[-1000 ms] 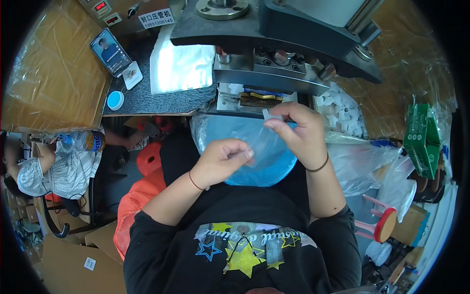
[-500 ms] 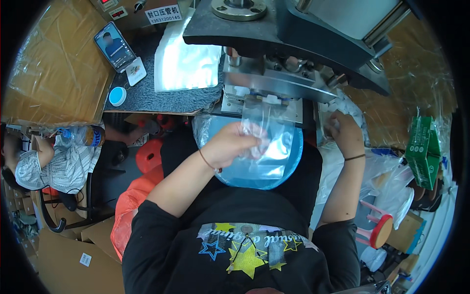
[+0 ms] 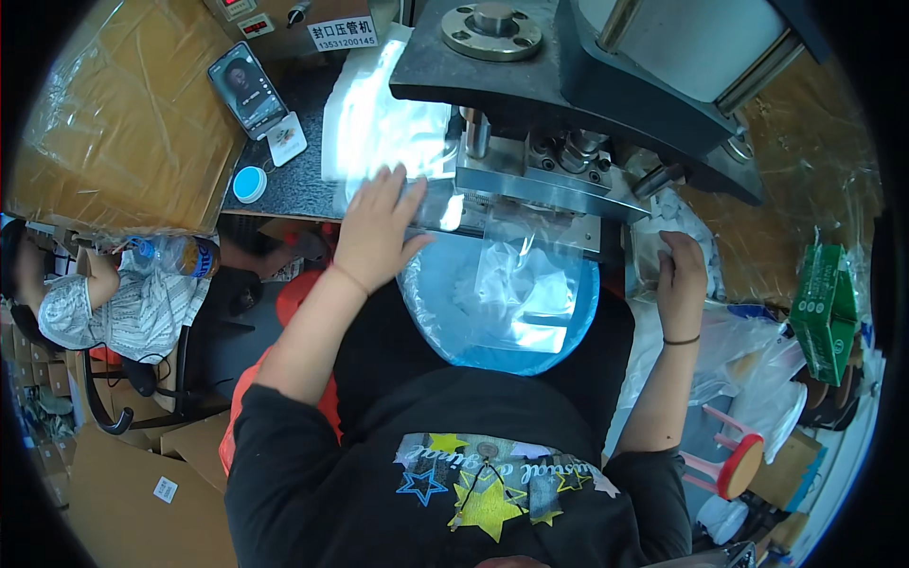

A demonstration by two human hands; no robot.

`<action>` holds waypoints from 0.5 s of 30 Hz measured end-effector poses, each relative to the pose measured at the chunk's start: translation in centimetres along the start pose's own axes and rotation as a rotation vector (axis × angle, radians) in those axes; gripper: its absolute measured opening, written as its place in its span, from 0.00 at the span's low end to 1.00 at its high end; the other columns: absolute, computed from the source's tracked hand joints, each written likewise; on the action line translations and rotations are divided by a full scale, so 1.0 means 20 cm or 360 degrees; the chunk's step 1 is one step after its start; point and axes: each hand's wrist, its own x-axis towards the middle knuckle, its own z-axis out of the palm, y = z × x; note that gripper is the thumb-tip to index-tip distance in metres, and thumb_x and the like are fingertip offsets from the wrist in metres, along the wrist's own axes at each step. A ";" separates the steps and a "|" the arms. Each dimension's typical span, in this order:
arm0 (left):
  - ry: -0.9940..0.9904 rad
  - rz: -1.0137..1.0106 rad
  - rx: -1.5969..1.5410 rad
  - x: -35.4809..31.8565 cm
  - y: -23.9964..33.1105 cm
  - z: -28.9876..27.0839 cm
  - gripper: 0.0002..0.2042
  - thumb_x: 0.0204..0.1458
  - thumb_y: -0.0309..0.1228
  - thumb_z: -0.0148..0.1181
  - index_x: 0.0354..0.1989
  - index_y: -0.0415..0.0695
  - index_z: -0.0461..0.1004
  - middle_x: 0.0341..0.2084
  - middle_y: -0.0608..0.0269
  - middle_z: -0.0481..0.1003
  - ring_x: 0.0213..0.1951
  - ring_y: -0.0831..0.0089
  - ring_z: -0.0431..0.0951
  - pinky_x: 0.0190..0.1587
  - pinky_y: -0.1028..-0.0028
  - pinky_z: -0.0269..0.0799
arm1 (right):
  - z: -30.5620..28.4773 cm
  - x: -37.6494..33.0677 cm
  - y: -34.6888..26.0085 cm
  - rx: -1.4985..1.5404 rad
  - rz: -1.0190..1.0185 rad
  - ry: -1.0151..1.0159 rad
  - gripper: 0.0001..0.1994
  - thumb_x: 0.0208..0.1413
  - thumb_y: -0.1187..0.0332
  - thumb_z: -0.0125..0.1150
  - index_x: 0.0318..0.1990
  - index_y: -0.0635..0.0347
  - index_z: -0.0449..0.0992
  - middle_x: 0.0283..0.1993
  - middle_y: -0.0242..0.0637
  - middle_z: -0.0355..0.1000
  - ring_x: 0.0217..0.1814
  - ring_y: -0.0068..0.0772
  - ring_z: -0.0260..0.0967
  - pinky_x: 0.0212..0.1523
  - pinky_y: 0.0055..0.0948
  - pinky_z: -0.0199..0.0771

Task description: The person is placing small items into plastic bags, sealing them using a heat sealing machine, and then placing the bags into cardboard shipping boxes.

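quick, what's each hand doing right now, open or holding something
Left hand: open, fingers spread flat on the clear plastic bag at the sealing machine.
Right hand: curled into the pile of small white packets; grip cannot be told.

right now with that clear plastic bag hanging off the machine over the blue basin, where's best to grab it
Probably the free lower half of the clear plastic bag, pinched at a side edge from the near side. Its top edge sits under the metal bar of the sealing machine, so that end is blocked. The left hand lies flat on the bag's upper left corner; the right hand is off at a pile of bags.
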 end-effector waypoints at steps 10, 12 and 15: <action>-0.0384 -0.0684 -0.1878 -0.13 0.33 -0.15 0.06 0.57 0.28 0.63 0.36 0.36 0.80 0.27 0.67 0.80 0.31 0.84 0.75 0.36 0.79 0.72 | 0.00 0.06 -0.59 0.0986 -0.0313 -0.0334 0.06 0.61 0.72 0.54 0.41 0.65 0.75 0.38 0.43 0.72 0.37 0.39 0.71 0.40 0.30 0.70; -0.0452 -0.0589 -0.1930 -0.13 0.41 -0.13 0.09 0.60 0.32 0.62 0.34 0.37 0.81 0.30 0.66 0.81 0.34 0.82 0.77 0.40 0.78 0.72 | -0.02 0.10 -0.65 0.1310 -0.0056 -0.0237 0.05 0.60 0.72 0.56 0.37 0.65 0.75 0.34 0.41 0.72 0.36 0.38 0.70 0.39 0.31 0.70; -0.0806 -0.0635 -0.2335 -0.13 0.52 -0.12 0.11 0.62 0.33 0.60 0.37 0.36 0.80 0.32 0.63 0.81 0.35 0.79 0.79 0.41 0.77 0.74 | 0.02 0.18 -0.68 0.1049 -0.0483 -0.0115 0.06 0.60 0.70 0.57 0.36 0.65 0.75 0.32 0.39 0.72 0.35 0.38 0.69 0.38 0.32 0.70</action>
